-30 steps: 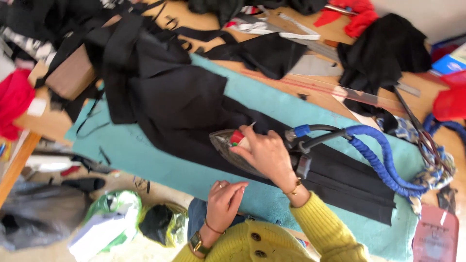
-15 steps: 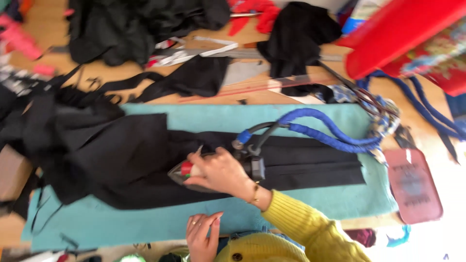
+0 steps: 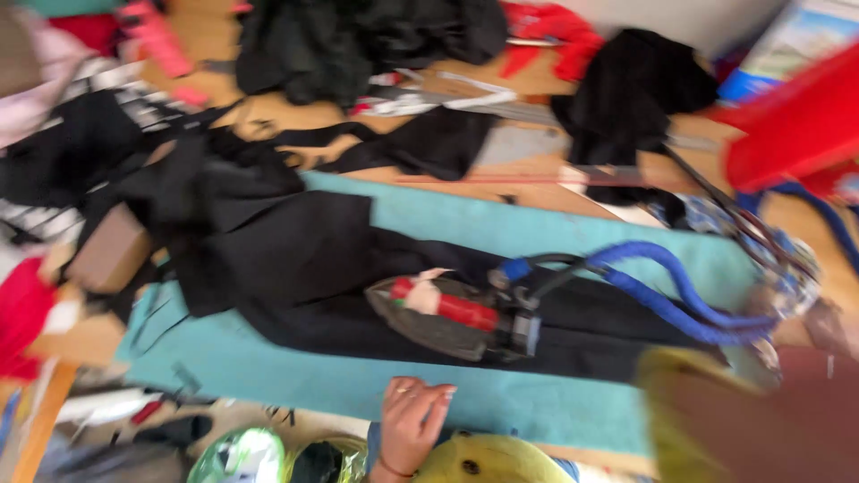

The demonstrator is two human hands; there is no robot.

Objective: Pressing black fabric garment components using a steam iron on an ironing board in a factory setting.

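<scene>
A steam iron (image 3: 452, 317) with a red handle lies on a long black garment (image 3: 295, 259), which is spread over a teal pad (image 3: 555, 234). No hand is on the iron. A blue hose (image 3: 667, 291) runs from its rear off to the right. My left hand (image 3: 412, 420) rests on the near edge of the pad, palm down, holding nothing. My right arm is a blur of yellow sleeve (image 3: 684, 394) at the lower right. My right hand (image 3: 828, 326) is smeared near the right edge, away from the iron, and its fingers are unreadable.
Piles of black cloth (image 3: 358, 40), red fabric (image 3: 555, 31) and a ruler (image 3: 501, 181) crowd the wooden table behind the pad. A red plastic object (image 3: 796, 125) sits at the right. A brown block (image 3: 112, 255) lies at the left. Bags and scraps (image 3: 242, 456) lie below the table edge.
My right hand has let go of the iron's handle and swung away to the right. The iron stays on the garment. My view has shifted and blurred.
</scene>
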